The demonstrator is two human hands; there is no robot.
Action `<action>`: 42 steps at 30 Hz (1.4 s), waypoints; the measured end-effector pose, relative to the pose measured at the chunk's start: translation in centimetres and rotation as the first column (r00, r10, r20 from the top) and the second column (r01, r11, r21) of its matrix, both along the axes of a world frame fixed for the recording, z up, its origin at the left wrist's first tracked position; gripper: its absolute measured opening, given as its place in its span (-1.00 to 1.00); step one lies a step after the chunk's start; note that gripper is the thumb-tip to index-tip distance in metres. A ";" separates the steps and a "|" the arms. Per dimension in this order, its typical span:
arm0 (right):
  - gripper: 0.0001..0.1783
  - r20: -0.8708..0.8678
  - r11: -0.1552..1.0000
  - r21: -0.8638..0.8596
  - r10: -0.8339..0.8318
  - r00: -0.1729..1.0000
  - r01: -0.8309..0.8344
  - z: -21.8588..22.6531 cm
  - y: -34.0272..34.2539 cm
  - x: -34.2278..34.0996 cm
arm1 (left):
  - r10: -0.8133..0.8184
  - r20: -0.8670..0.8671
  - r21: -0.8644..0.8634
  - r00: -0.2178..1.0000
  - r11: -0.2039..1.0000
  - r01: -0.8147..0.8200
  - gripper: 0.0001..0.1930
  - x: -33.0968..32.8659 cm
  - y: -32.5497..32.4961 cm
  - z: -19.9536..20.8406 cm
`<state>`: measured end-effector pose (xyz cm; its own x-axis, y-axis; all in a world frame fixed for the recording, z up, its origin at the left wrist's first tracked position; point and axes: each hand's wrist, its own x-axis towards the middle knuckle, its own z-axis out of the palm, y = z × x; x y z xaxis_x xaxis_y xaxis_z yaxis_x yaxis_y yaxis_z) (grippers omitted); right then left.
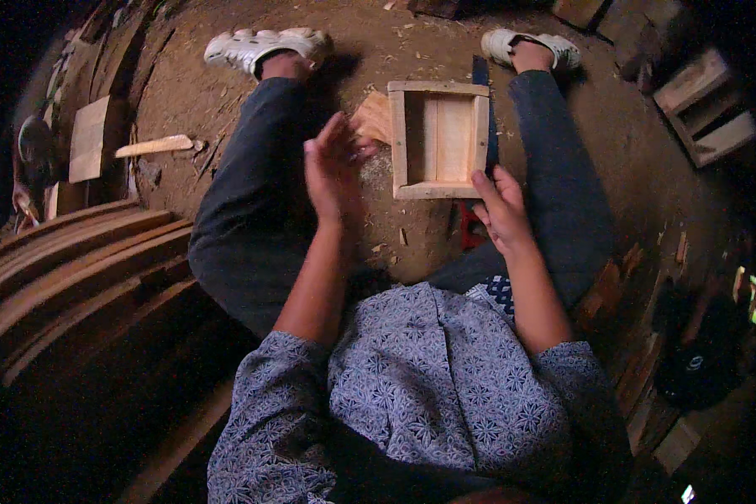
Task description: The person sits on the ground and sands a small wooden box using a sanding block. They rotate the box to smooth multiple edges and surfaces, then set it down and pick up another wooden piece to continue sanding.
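A shallow, square wooden box (439,87) with raised sides is tilted so its inside faces me. My right hand (504,206) grips its lower right corner, the thumb on the front of the frame and the fingers beside and behind it. Just left of the box, my left hand (331,168) is raised with its fingers apart, slightly blurred, and holds nothing. Behind the box's left edge shows a piece of light wood (374,116). A dark blue strip (480,70) runs behind its right side. Below the box, a red object (469,228) is partly hidden by my right hand.
Several long boards (84,252) lie stacked at my left. Beyond them are a flat wooden panel (91,139) and a pale wood strip (154,146). A second wooden frame (704,107) rests at far right. Wood shavings lie scattered over the dirt floor (395,239) between my legs.
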<state>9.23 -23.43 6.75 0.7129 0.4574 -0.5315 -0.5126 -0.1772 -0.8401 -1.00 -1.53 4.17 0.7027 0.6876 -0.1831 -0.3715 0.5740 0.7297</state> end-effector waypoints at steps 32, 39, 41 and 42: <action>-0.36 -0.286 0.973 -0.210 -0.153 0.946 0.094 -0.4 -0.5 1.0 | -0.573 0.046 -0.482 0.818 0.705 0.521 -0.47 -0.9 -5.2 -1.6; -0.27 0.031 0.979 0.116 -0.172 0.985 0.168 -3.0 0.3 0.8 | -0.820 0.053 -0.507 0.569 0.469 0.723 -0.57 -2.1 -5.7 -0.8; -0.21 0.024 0.961 0.206 -0.193 0.981 0.184 -7.9 -1.2 1.3 | -0.870 0.107 -0.455 0.482 0.388 0.801 -0.53 -1.6 -6.4 -1.9; -0.22 -0.054 0.956 0.224 -0.182 0.982 0.190 -7.5 -1.0 1.1 | -0.878 0.137 -0.437 0.459 0.362 0.824 -0.50 -1.9 -6.5 -3.0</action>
